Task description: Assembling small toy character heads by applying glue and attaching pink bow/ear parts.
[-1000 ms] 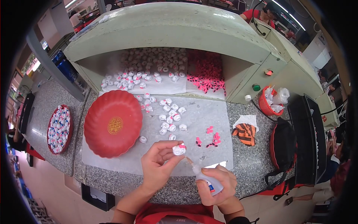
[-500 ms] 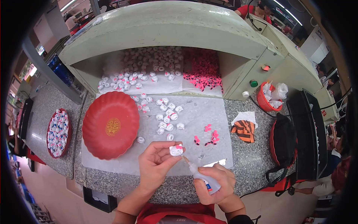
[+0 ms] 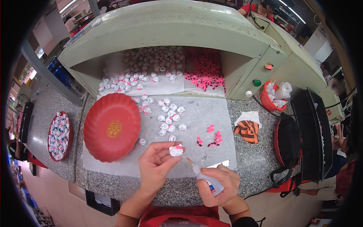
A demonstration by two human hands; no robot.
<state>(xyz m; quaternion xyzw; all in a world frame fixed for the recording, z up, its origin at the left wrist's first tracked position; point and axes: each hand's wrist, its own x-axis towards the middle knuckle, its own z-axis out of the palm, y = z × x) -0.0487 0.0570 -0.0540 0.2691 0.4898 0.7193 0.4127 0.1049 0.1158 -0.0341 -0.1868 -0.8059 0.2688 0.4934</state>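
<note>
A smooth finish is shown by the small white piece (image 3: 175, 151), while translucent, smooth plastic is seen in the bottle (image 3: 213, 186). The pink pieces (image 3: 217, 138) are given a smooth, plastic look. The large bowl (image 3: 109, 145) is moulded in red plastic, and soft gloss is carried along its fluted wall. Matt, paper-like material is presented by the sheet (image 3: 189, 111); speckled grey stone is shown by the countertop (image 3: 249, 166). The cabinet (image 3: 162, 22) is coated in pale green paint, apparently over metal, glossy on top. Cloth is suggested by the striped scrap (image 3: 247, 131) and by the matt black bag (image 3: 289, 142). Thin, crinkled plastic is seen in the whitish bag (image 3: 283, 90).
</note>
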